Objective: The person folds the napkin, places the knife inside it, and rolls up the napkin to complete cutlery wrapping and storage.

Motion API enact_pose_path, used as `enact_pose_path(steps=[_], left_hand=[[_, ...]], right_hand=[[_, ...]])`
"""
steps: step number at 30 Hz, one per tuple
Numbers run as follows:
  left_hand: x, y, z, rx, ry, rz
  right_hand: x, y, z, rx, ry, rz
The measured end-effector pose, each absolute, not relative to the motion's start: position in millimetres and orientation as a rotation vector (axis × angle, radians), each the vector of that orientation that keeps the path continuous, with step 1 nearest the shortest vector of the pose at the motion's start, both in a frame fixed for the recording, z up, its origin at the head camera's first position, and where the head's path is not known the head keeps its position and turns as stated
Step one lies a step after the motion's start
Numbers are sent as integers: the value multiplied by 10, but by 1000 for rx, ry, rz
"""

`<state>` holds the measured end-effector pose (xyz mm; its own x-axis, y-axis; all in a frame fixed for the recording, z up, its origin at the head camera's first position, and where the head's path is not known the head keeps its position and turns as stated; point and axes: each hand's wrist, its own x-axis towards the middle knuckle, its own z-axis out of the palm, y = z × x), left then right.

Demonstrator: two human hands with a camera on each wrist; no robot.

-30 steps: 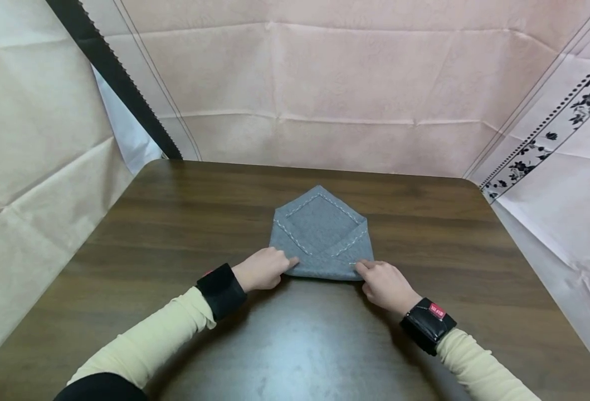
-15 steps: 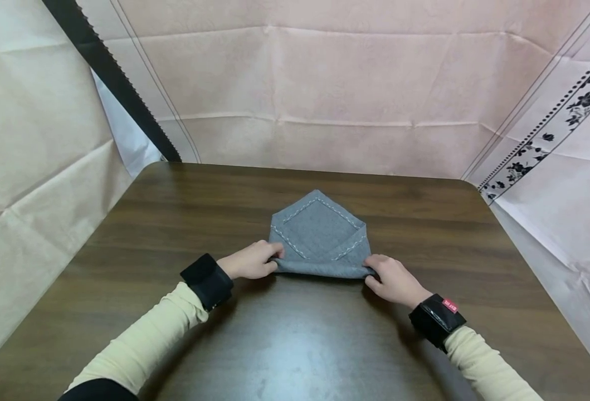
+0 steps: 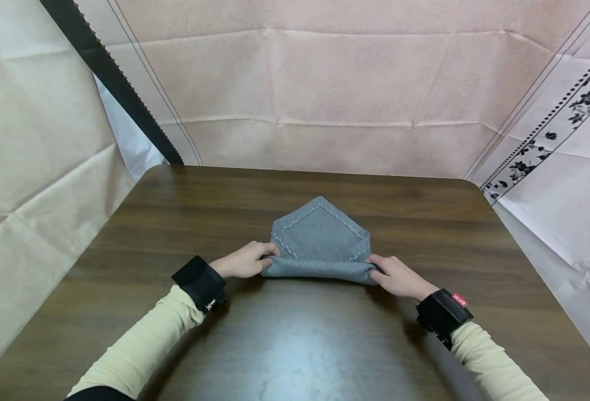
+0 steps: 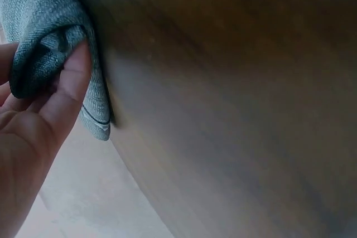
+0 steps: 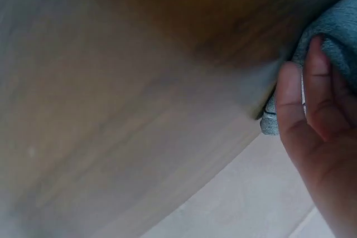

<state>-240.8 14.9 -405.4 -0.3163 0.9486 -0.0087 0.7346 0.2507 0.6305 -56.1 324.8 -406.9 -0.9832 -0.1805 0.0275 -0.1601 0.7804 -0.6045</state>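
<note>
A grey-blue cloth (image 3: 320,236) with pale stitched lines lies on the table, folded to a point at its far side. Its near edge is rolled into a thick tube. My left hand (image 3: 244,260) pinches the left end of this roll, the thumb low and the fingers over it. At the right end my right hand (image 3: 400,277) holds the roll in the same way. In the left wrist view the cloth (image 4: 42,4) curls round, with a fingertip tucked into its hollow end. Fingers (image 5: 319,90) reach into the cloth's fold in the right wrist view.
The dark wooden table (image 3: 204,195) has rounded far corners. Behind it hangs a creased pale sheet (image 3: 345,78), with a black strip (image 3: 119,83) at left and a flower-patterned band (image 3: 545,136) at right. Both wrists wear black bands (image 3: 201,284).
The fingers have gone from pressing near the cloth's front edge to gripping its two ends. That edge has been rolled up away from me, covering the lower stitching, and the hands have moved apart.
</note>
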Motion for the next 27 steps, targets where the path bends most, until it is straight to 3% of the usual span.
enact_pose_path(steps=[10,20,27], left_hand=[[-2436,209,-4085,1401,2154,913],[-2472,257,-4107,1587,2386,719],[-2461,291,-4094,1530,2474,620]], right_hand=[[-570,3222,-4101,-71,2982,-1026],[-621,3161,-4093,62,3098,-802],[-672,3095,-4072,199,3078,-669]])
